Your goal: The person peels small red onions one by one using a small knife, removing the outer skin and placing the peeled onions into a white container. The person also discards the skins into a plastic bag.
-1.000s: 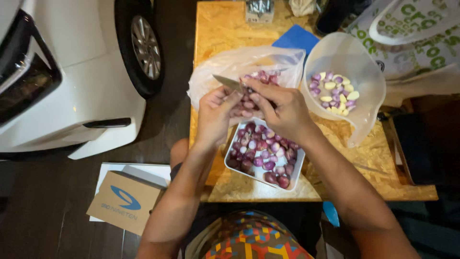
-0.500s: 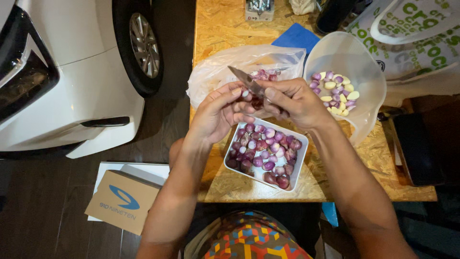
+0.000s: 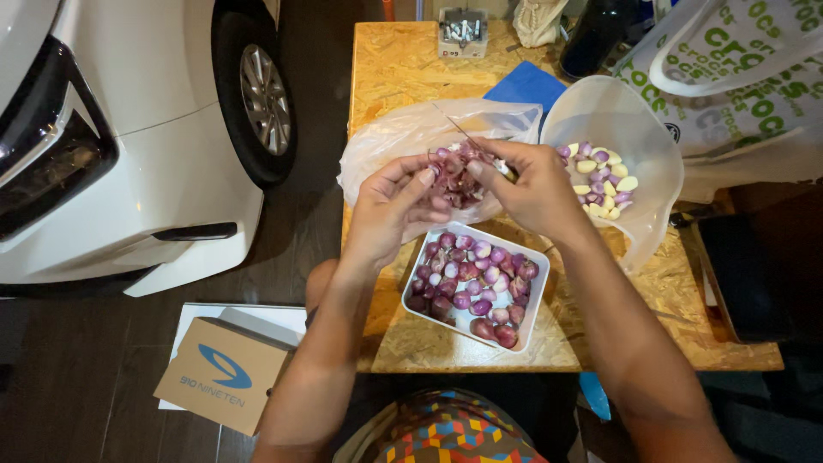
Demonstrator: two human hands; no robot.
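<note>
- Left hand raised over the tabletop, palm turned inward, fingers curled, pinching a shallot at the fingertips
- Right hand close beside, closed around a knife, thin blade slanting up-left over the shallot
- Knife handle hidden inside the fist; shallot partly lost among loose purple skins
- White tray below the hands, filled with purple shallots
- Clear plastic bag behind, holding peelings
- Translucent bowl at right, holding peeled pale and purple cloves
</note>
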